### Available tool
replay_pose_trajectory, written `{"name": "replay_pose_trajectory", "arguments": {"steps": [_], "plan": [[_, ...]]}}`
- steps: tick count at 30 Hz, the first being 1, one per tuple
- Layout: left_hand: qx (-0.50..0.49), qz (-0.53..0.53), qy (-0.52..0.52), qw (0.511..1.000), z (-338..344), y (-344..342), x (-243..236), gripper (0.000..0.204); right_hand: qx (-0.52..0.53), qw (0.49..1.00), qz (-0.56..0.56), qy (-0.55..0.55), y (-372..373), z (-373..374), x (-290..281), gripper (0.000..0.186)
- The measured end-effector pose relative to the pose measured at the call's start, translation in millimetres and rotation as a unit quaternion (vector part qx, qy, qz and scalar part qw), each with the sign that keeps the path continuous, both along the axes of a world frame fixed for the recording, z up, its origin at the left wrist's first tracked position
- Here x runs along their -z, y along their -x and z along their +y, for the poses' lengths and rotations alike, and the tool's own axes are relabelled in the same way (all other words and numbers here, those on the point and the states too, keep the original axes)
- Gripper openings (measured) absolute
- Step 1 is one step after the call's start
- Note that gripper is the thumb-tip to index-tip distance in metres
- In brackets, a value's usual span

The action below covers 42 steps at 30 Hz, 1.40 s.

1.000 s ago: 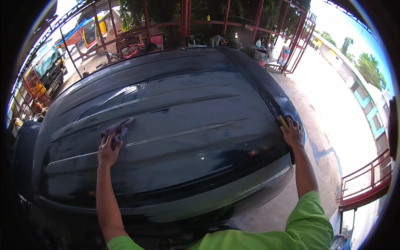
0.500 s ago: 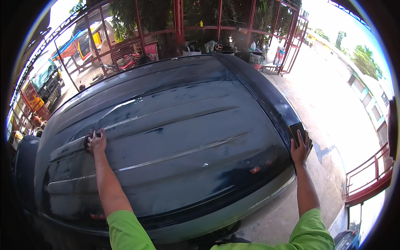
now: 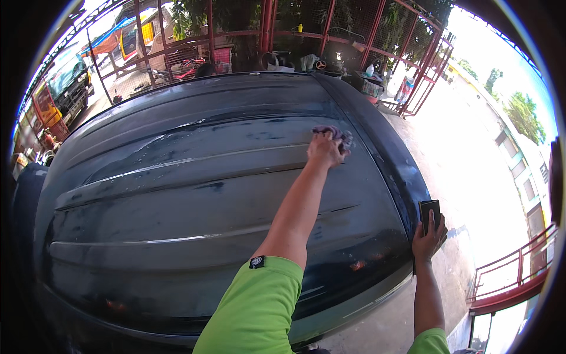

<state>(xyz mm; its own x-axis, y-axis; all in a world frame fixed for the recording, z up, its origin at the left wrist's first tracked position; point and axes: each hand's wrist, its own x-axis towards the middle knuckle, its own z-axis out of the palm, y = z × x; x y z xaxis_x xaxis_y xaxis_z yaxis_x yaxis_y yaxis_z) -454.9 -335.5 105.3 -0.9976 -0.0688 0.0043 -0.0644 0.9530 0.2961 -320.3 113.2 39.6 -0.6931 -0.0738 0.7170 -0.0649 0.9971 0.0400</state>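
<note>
Below me spreads the dark, dull roof of a vehicle [image 3: 165, 215], with long raised ribs and wet-looking streaks. My left hand [image 3: 326, 152], arm stretched far forward, is closed on a bunched purple-grey rag [image 3: 344, 139] and presses it on the roof near the right end. By the roof's right edge my right hand [image 3: 429, 242] grips a flat black rectangular block [image 3: 430, 211], its fingers laid along it. Whether the block touches the edge I cannot tell.
A red metal fence [image 3: 268, 26] with mesh runs behind the vehicle, with a cluttered bench [image 3: 371, 82] near its right end. Pale concrete ground [image 3: 439, 141] lies to the right, with a red railing [image 3: 513, 271] nearer me. A truck [image 3: 68, 97] stands at far left.
My left hand has swept the rag from the roof's left part across to the right end. My right hand stays by the right edge with the block, which now sits more upright.
</note>
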Motion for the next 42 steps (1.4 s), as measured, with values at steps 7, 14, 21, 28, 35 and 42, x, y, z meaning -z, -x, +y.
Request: {"name": "replay_pose_trajectory", "arguments": {"steps": [7, 14, 21, 28, 35, 42], "plan": [[-0.029, 0.031, 0.0, 0.999, -149.3, -105.5, 20.5, 0.079, 0.054, 0.995, -0.089, 0.001, 44.5, -30.4, -16.9, 0.064], [-0.369, 0.069, 0.067, 0.924, -421.0, -364.4, 5.7, 0.08, -0.241, 0.951, -0.164, 0.106, 178.1, -222.3, -50.3, 0.064], [-0.452, 0.132, 0.122, 0.873, -502.4, -473.7, 50.9, 0.072, -0.147, 0.948, -0.268, 0.091, 178.9, -502.6, -49.1, 0.053], [-0.479, 0.054, 0.152, 0.863, -509.2, -469.8, 47.6, 0.07, -0.393, 0.894, -0.215, -0.008, 56.5, -670.4, -46.1, 0.043], [-0.511, 0.058, 0.172, 0.84, -504.8, -466.4, 53.0, 0.07, -0.08, 0.978, -0.187, 0.043, 205.6, -467.1, -45.1, 0.043], [-0.496, 0.041, 0.171, 0.85, -499.7, -466.0, 42.3, 0.069, -0.345, 0.913, -0.214, -0.037, 46.9, -698.2, -46.6, 0.037]]}}
